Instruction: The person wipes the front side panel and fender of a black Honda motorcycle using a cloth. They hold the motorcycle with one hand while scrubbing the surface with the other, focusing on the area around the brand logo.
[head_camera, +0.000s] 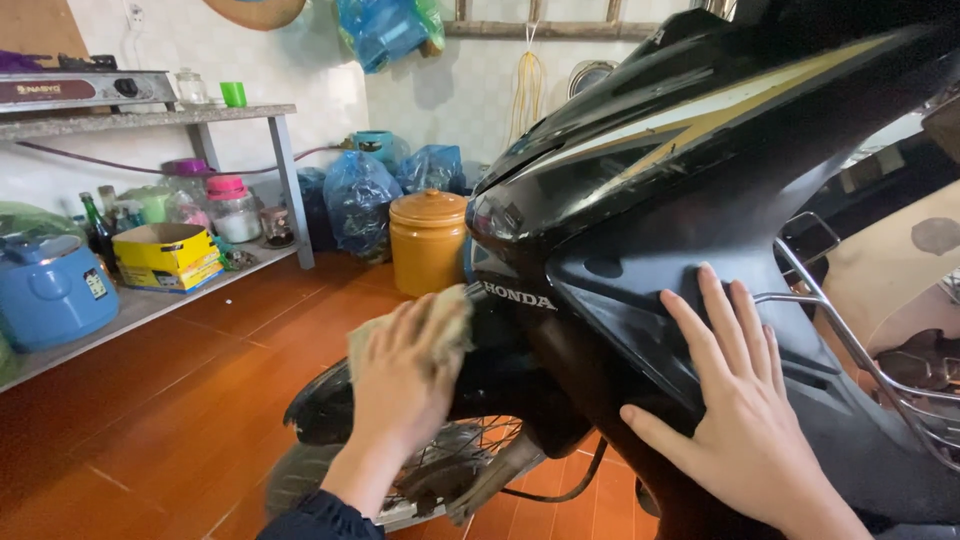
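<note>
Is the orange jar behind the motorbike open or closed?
Closed: the orange jar wears its domed lid, seated flat on the rim.

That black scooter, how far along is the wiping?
In hand: the left hand presses a tan cloth against the front of the black scooter, just above the front mudguard. The right hand lies flat and open on the side panel. The upper panels already look glossy. The spoked wheel looks dusty, so that seems left.

Left hand (400, 380) pressing a beige rag (440, 325) against black scooter (700, 180) front; right hand (745, 420) flat on its side panel.
</note>
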